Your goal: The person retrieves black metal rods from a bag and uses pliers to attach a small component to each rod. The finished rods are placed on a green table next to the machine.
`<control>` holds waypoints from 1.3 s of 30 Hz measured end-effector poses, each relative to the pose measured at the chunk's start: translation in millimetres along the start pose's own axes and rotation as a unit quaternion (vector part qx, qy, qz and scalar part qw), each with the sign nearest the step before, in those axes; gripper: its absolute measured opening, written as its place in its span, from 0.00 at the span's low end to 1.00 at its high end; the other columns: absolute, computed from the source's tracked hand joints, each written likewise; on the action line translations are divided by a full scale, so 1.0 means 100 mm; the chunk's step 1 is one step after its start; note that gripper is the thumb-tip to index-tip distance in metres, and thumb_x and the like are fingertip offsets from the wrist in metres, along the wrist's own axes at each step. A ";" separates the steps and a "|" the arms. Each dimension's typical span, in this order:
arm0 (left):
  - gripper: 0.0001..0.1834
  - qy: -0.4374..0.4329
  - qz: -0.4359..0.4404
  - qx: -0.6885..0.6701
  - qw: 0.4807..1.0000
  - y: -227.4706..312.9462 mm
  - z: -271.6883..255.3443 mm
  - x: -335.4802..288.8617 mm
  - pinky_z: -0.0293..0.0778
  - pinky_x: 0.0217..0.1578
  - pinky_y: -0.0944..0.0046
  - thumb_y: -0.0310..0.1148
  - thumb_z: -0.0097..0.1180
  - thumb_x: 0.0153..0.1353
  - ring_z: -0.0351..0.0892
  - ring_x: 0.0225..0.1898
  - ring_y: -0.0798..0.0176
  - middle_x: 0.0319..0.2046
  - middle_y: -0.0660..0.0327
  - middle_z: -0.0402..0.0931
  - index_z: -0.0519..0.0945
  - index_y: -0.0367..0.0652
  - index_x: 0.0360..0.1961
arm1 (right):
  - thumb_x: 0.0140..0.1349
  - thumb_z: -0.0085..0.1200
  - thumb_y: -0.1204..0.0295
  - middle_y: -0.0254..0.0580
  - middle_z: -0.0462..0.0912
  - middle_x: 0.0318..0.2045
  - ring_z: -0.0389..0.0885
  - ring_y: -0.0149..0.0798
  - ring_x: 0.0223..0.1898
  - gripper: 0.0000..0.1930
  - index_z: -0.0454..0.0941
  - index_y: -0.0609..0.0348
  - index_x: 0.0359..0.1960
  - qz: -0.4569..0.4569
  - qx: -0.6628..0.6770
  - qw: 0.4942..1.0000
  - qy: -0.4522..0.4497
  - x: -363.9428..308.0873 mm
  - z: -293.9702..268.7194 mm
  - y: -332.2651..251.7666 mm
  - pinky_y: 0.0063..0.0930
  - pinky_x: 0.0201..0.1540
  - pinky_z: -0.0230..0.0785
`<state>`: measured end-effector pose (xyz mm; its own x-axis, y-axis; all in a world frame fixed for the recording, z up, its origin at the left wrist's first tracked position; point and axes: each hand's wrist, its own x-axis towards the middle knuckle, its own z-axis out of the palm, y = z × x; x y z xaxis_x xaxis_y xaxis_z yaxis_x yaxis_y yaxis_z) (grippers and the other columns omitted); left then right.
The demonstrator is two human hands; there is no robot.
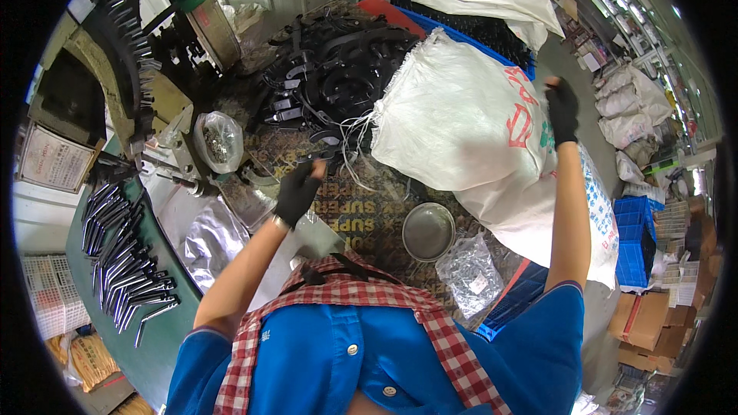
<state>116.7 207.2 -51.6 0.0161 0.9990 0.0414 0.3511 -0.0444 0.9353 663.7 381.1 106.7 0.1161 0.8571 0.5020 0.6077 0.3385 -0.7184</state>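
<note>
My left hand, in a black glove with bare fingertips, is curled closed beside the near edge of a pile of black curved parts. What its fingers hold, if anything, cannot be made out. A large white woven sack with red print lies right of the pile, and loose white strings trail from its frayed left end. At the sack's right side is my right hand, gloved the same way, its fingers bent. Whether those fingers grip the sack's edge is hard to see.
A round metal bowl and a clear bag of small parts stand near my body. Bent metal rods cover a green surface at left, below a machine. Behind the sack is a blue crate; blue bins stand right.
</note>
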 end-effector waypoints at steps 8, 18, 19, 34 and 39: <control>0.34 0.101 0.212 0.139 0.962 0.63 0.63 1.16 0.75 0.42 0.50 0.51 0.64 0.53 0.80 0.38 0.42 0.37 0.48 0.80 0.71 0.41 0.55 | 0.47 0.55 0.81 0.46 0.79 0.45 0.76 0.50 0.50 0.20 0.77 0.56 0.46 -0.323 -0.090 0.910 -0.246 -0.62 1.85 -1.51 0.39 0.54 0.68; 0.15 -0.028 0.154 0.152 0.976 0.68 1.11 0.47 0.72 0.32 0.43 0.39 0.51 0.59 0.79 0.31 0.42 0.27 0.46 0.78 0.75 0.43 0.45 | 0.35 0.56 0.74 0.44 0.77 0.29 0.74 0.50 0.43 0.12 0.79 0.55 0.28 -0.410 -0.154 0.828 -0.351 -0.85 2.01 -1.17 0.44 0.56 0.64; 0.15 -0.029 0.168 0.132 0.977 0.71 1.13 0.38 0.72 0.32 0.43 0.39 0.50 0.60 0.79 0.31 0.43 0.27 0.46 0.78 0.74 0.44 0.45 | 0.34 0.55 0.75 0.43 0.76 0.29 0.74 0.50 0.42 0.11 0.77 0.55 0.25 -0.405 -0.134 0.833 -0.351 -0.91 1.87 -1.18 0.43 0.54 0.65; 0.14 -0.184 0.201 0.110 0.956 0.81 1.99 0.01 0.72 0.39 0.47 0.43 0.52 0.59 0.79 0.39 0.46 0.33 0.51 0.80 0.82 0.46 0.36 | 0.35 0.60 0.71 0.44 0.74 0.30 0.72 0.53 0.40 0.11 0.75 0.53 0.25 -0.288 -0.106 0.880 -0.363 -1.27 1.31 -1.28 0.46 0.41 0.67; 0.15 -0.198 0.083 0.121 0.969 0.50 1.78 0.13 0.75 0.35 0.55 0.37 0.47 0.66 0.80 0.36 0.51 0.33 0.54 0.82 0.83 0.40 0.34 | 0.37 0.61 0.71 0.43 0.71 0.35 0.71 0.54 0.47 0.15 0.74 0.53 0.30 -0.305 -0.220 0.873 -0.311 -1.55 1.33 -1.13 0.47 0.48 0.65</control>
<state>301.1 217.7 -66.6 0.4333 0.9013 0.0011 0.5217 -0.2518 0.8151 472.5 261.8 46.0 -0.6996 0.6616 0.2700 0.6666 0.7403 -0.0867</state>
